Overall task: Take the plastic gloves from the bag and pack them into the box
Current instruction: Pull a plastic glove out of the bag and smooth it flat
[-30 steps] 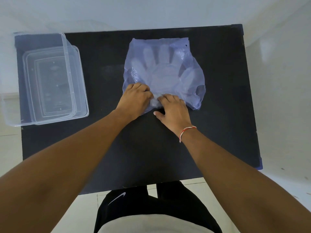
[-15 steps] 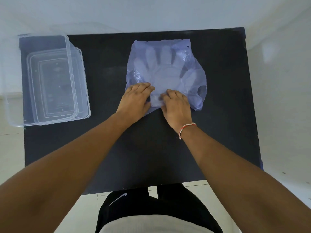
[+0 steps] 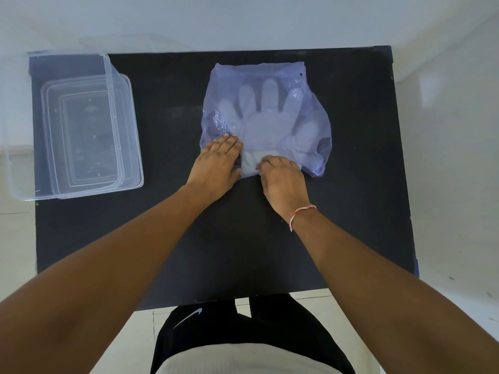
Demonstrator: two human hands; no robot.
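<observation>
Gloves (image 3: 266, 122) lie flat inside the bag (image 3: 314, 85) at twelve o'clock on the surface (image 3: 243, 238), cuff poking out beneath the right hand (image 3: 283, 176), whose curled fingers (image 3: 266, 160) pinch it; left hand (image 3: 216, 166) presses the bag, fingers extended; box (image 3: 81, 184) at nine o'clock

A bare, plain indoor room, its kind unclear: white walls (image 3: 243, 20) on the far side and right, pale floor tiles (image 3: 16, 238), one black table (image 3: 243, 252).
</observation>
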